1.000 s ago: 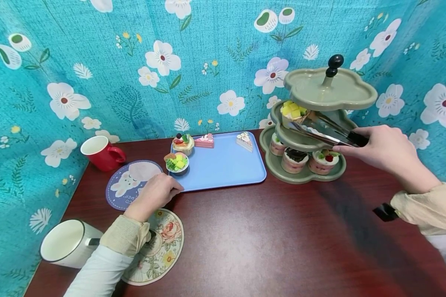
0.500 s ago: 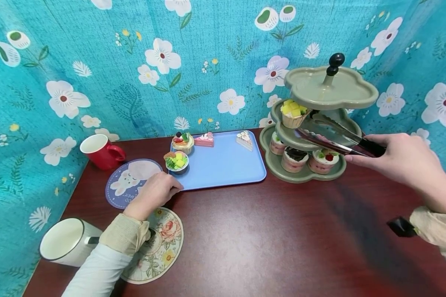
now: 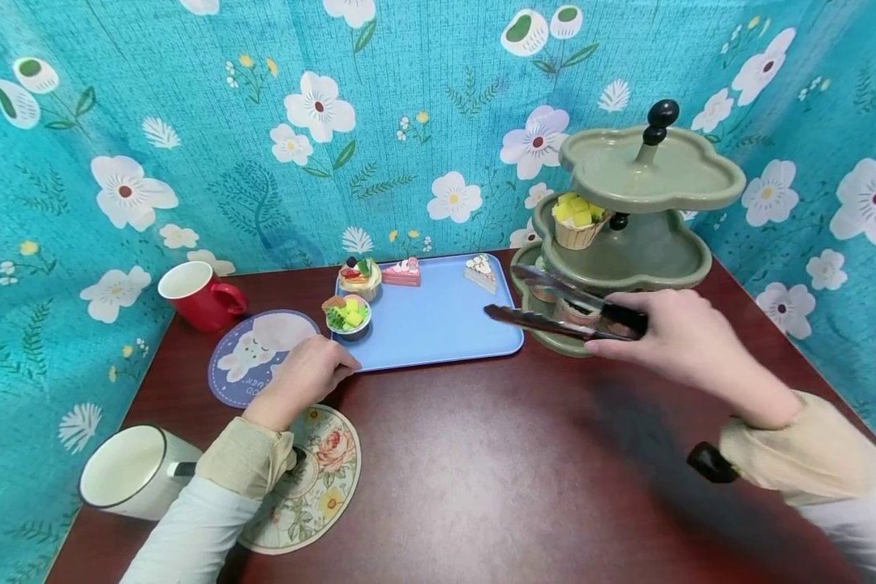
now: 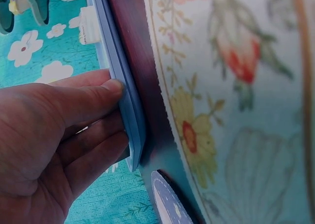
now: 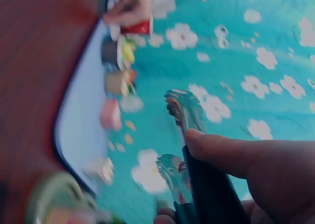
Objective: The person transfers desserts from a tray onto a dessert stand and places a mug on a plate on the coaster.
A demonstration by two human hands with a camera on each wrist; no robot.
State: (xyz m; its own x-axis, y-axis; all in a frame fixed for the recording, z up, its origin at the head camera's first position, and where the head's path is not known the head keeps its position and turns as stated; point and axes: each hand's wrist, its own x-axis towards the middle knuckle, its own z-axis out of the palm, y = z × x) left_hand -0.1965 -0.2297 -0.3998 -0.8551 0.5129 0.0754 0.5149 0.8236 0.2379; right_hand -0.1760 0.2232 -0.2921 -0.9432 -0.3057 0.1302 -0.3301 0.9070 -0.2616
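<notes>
My right hand (image 3: 675, 328) grips black-handled metal tongs (image 3: 565, 312), whose tips are spread apart with nothing between them. The tongs overlap the lowest tier of the green three-tier stand (image 3: 650, 174) and reach over the right end of the blue tray (image 3: 431, 320). A cupcake with yellow cubes (image 3: 578, 221) sits on the middle tier. My left hand (image 3: 307, 377) pinches the tray's near left corner, with the thumb (image 4: 114, 86) on its rim in the left wrist view. On the tray stand a fruit-topped cupcake (image 3: 360, 280), a small dessert cup (image 3: 348, 316), a pink cake slice (image 3: 402, 272) and a white slice (image 3: 480, 272).
Several dessert cups on the lowest tier are partly hidden behind the tongs. At the left are a red mug (image 3: 197, 296), a white mug (image 3: 135, 474), a rabbit coaster (image 3: 251, 357) and a round floral mat (image 3: 328, 487). Flowered blue cloth (image 3: 409, 122) hangs behind.
The tongs have let go of the yellow-topped cupcake, which stays on the middle tier. My right hand has drawn back, then moved left and down with the tongs. My left hand stays put.
</notes>
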